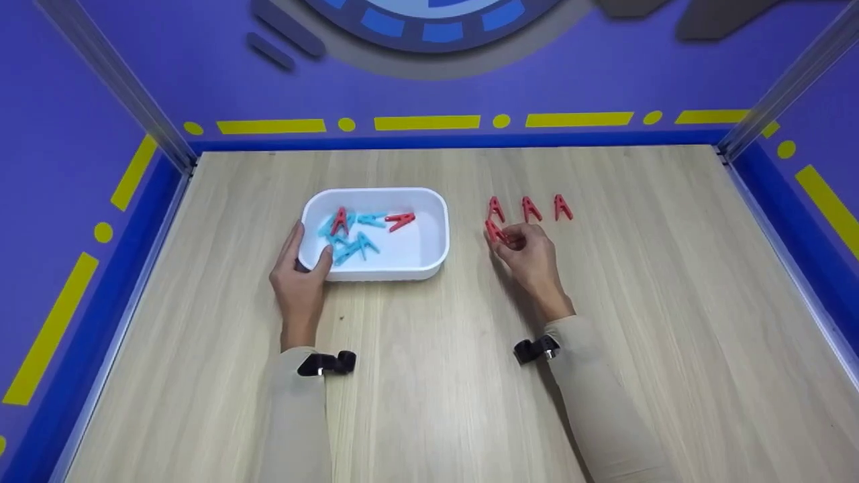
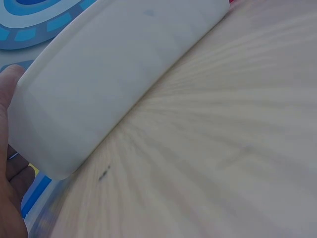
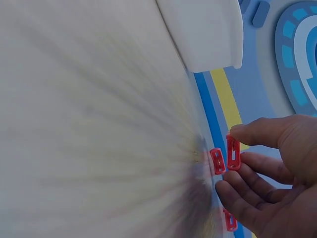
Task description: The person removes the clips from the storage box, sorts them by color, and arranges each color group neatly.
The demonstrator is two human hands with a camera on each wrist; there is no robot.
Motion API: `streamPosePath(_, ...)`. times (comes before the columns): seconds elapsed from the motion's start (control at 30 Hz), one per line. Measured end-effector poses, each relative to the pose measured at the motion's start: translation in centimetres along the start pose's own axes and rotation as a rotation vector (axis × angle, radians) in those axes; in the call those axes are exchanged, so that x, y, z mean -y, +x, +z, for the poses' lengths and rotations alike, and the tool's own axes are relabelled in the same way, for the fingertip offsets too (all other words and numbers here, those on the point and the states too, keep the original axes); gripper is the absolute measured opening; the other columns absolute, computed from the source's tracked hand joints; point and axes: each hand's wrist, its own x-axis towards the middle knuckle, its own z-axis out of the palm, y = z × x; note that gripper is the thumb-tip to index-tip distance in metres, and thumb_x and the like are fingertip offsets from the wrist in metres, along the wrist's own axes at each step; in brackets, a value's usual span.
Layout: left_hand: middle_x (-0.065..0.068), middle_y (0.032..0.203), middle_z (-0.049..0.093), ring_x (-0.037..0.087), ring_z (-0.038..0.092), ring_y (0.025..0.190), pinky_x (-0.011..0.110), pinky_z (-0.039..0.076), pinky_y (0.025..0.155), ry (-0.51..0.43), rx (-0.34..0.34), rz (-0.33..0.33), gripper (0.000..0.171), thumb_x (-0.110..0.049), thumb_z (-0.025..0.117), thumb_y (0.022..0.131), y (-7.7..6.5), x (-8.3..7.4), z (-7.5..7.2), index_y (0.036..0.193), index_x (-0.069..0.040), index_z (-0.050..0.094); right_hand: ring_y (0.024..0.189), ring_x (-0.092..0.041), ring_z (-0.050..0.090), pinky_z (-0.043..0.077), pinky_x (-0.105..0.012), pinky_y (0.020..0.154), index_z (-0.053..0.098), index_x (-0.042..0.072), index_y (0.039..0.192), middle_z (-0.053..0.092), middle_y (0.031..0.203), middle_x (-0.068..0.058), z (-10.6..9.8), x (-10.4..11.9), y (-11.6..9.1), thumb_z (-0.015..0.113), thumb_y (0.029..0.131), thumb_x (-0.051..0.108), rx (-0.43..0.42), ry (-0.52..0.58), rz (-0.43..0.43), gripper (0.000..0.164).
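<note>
My left hand (image 1: 298, 288) grips the left end of a white plastic tub (image 1: 386, 275), thumb over the rim and fingers along the outer wall. Inside the tub lie several light-blue clothespins (image 1: 371, 220), bunched toward the left, and two red ones, one red clothespin (image 1: 339, 221) on top of the blue ones and another red clothespin (image 1: 401, 219) farther right. To the right of the tub, my right hand (image 1: 533, 261) pinches a red clothespin (image 3: 233, 152) between thumb and fingers. Just beyond it, three red clothespins (image 1: 531, 209) lie in a row on the table.
The wooden table (image 1: 416, 376) is bounded by a blue-purple back wall (image 1: 429, 94) and side walls with yellow markings. Metal posts (image 1: 124, 80) stand at the rear corners. Both wrists wear a small black camera (image 1: 537, 349).
</note>
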Motion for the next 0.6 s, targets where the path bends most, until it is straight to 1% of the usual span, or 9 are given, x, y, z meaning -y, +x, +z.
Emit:
streamPosePath(0.17, 0.003, 0.160, 0.052, 0.014, 0.041, 0.150, 0.023, 0.031, 0.123, 0.044, 0.003, 0.007, 0.068, -0.017, 0.084, 0.094, -0.07, 0.10, -0.15, 0.154, -0.007, 0.054, 0.097, -0.034, 0.066, 0.055, -0.042, 0.083, 0.071, -0.008, 0.112, 0.066, 0.107, -0.021, 0.08, -0.20, 0.06, 0.081, 0.091, 0.000, 0.003, -0.016, 0.003, 0.025)
streamPosePath(0.43, 0.005, 0.161, 0.050, 0.017, 0.040, 0.152, 0.024, 0.031, 0.123, 0.039, 0.002, -0.007, 0.067, -0.015, 0.083, 0.094, -0.16, -0.22, 0.00, 0.154, -0.007, 0.055, 0.097, -0.035, 0.064, 0.055, -0.046, 0.084, 0.070, -0.010, 0.111, 0.065, 0.106, -0.023, 0.16, -0.44, 0.04, 0.082, 0.090, 0.000, -0.012, -0.081, 0.011, 0.026)
streamPosePath(0.5, 0.002, 0.160, 0.051, 0.014, 0.040, 0.151, 0.023, 0.031, 0.122, 0.040, 0.003, 0.001, 0.067, -0.019, 0.084, 0.094, -0.14, -0.16, -0.07, 0.154, -0.009, 0.056, 0.098, -0.036, 0.064, 0.055, -0.047, 0.085, 0.070, -0.010, 0.110, 0.065, 0.106, -0.023, 0.19, -0.50, 0.13, 0.082, 0.090, 0.001, -0.010, -0.092, 0.014, 0.026)
streamPosePath(0.6, 0.003, 0.159, 0.053, 0.014, 0.042, 0.150, 0.024, 0.032, 0.122, 0.037, 0.000, 0.010, 0.067, -0.019, 0.085, 0.094, -0.07, -0.07, -0.09, 0.154, -0.008, 0.056, 0.098, -0.036, 0.063, 0.054, -0.047, 0.085, 0.071, -0.010, 0.110, 0.065, 0.106, -0.023, 0.15, -0.57, 0.30, 0.082, 0.089, 0.002, -0.010, -0.090, 0.020, 0.026)
